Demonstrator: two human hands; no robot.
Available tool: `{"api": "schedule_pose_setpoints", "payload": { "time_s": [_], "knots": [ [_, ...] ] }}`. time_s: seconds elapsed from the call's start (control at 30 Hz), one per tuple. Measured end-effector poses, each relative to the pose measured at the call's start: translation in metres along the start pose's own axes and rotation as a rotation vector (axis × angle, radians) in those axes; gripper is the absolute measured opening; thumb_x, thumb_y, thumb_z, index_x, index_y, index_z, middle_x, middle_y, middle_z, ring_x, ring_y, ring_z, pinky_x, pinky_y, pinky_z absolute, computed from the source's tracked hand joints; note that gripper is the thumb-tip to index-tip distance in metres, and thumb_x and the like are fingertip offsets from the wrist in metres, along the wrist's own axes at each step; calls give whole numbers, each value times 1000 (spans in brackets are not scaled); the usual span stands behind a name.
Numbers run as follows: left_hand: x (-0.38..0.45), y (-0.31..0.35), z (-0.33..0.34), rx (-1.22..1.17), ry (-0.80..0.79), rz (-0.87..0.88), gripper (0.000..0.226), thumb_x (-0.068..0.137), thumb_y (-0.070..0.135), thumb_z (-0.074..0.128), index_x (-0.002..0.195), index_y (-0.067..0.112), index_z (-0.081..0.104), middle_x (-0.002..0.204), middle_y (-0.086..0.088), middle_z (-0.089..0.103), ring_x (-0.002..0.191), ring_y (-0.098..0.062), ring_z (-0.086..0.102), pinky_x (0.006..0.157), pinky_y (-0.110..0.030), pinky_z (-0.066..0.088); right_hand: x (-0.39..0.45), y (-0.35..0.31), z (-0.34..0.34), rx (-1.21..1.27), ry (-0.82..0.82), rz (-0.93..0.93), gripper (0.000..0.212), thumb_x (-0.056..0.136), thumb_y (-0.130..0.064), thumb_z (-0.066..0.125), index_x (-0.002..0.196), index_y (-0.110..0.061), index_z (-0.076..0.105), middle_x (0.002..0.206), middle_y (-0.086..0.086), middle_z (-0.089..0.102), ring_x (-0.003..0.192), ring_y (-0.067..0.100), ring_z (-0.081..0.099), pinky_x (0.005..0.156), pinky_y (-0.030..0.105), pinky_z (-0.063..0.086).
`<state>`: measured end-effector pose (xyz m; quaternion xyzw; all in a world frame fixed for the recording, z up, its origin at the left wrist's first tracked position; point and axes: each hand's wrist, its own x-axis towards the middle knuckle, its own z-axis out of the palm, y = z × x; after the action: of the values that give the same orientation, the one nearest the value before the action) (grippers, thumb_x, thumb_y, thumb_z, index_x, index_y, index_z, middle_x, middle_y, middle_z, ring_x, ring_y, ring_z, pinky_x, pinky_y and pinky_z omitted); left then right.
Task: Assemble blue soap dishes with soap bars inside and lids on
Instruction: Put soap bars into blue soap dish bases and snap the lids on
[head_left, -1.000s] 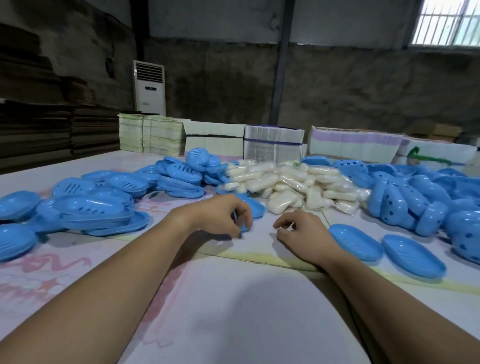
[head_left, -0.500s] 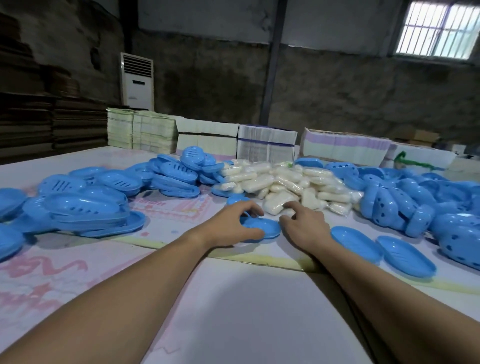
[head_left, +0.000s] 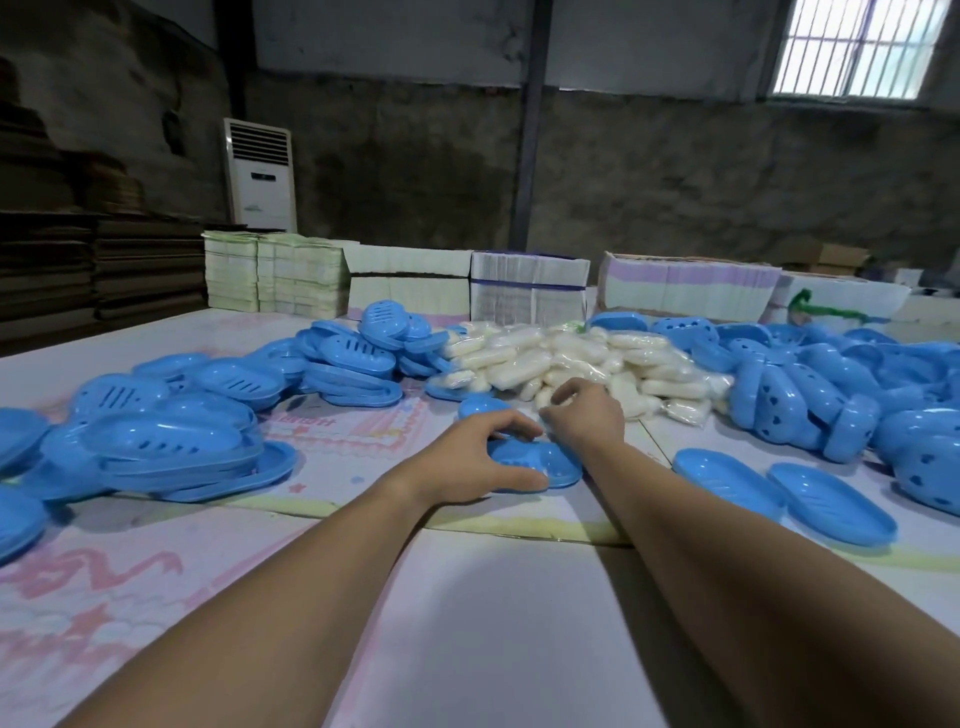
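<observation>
While left hand (head_left: 470, 460) grips blue soap dish base (head_left: 540, 462), right hand (head_left: 584, 418), fingers curled, reaches wrapped soap bars (head_left: 566, 358) just beyond; hold unclear.

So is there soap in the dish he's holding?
Not yet. The dish under the left hand shows only bare blue inside, no lid. The right hand is at the soap pile.

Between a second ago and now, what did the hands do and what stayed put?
Both hands moved forward. The left hand now grips a blue dish tray on the table; the right hand has reached the soap bar pile, fingers curled at its near edge; whether it holds a bar is unclear. The two empty trays at right stayed.
</observation>
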<state>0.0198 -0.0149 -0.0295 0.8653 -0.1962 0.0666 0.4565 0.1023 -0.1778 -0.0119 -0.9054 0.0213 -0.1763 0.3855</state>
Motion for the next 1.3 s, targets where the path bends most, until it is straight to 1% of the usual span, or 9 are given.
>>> {"api": "schedule_pose_setpoints", "payload": {
  "time_s": [0.17,0.37,0.47,0.57,0.7,0.87,1.03,1.17,1.3],
  "knots": [
    [-2,2,-3,-29,-6,-14,72,71,43,89,129,51,47,131,17,51,113,4,54,89,-15,47,-13,-7,-34,67,112,-231,38,78,-2,61,97,-34,54,88,-2,60,68,9,51,53,28,36],
    [0,4,1,-74,73,-58,110,63,38,94,142,46,20,125,16,39,107,-4,56,70,-19,51,-54,-1,-66,126,-60,-547,39,77,-3,70,97,-36,60,89,-20,60,83,6,56,72,19,44],
    [-1,4,0,-46,55,-48,99,60,45,93,137,45,30,123,17,44,105,-3,56,71,-16,50,-70,17,-58,91,-268,-602,29,83,-8,68,104,-27,71,98,-21,63,92,0,57,79,8,41],
    [-3,5,0,4,42,-64,85,55,58,88,127,43,46,119,17,53,104,0,56,72,-9,44,-67,21,-66,134,-418,-530,15,89,-24,64,99,-27,75,106,-18,68,94,-6,58,80,14,38],
    [0,4,2,51,64,-56,62,66,45,91,118,42,57,115,16,58,104,2,57,78,-10,42,-67,26,-70,14,-382,-597,32,84,-19,67,114,-28,71,109,-10,67,91,-3,56,76,4,39],
    [2,11,8,46,73,-53,70,51,55,90,113,37,63,115,7,62,104,-4,61,80,-15,48,-62,24,-68,103,-426,-465,25,79,-19,72,101,-30,77,90,-24,64,83,-15,55,68,2,38],
    [0,23,21,33,56,-11,65,47,61,84,105,39,63,107,14,68,99,3,63,79,-14,47,-61,28,-72,128,-458,-448,19,82,-28,71,99,-33,76,93,-25,67,91,-16,56,71,2,38],
    [0,23,31,70,40,-8,62,62,58,85,113,51,51,113,20,60,100,16,55,74,-3,43,-46,34,-92,151,-183,-368,21,86,-36,66,106,-33,73,103,-22,67,97,-6,56,80,16,40],
    [-2,21,27,52,6,-21,69,66,57,86,122,55,45,118,23,58,98,15,56,73,-1,42,-16,60,-123,-271,193,-109,36,89,-34,55,125,-29,60,136,6,51,124,31,42,102,47,38]
  ]
}}
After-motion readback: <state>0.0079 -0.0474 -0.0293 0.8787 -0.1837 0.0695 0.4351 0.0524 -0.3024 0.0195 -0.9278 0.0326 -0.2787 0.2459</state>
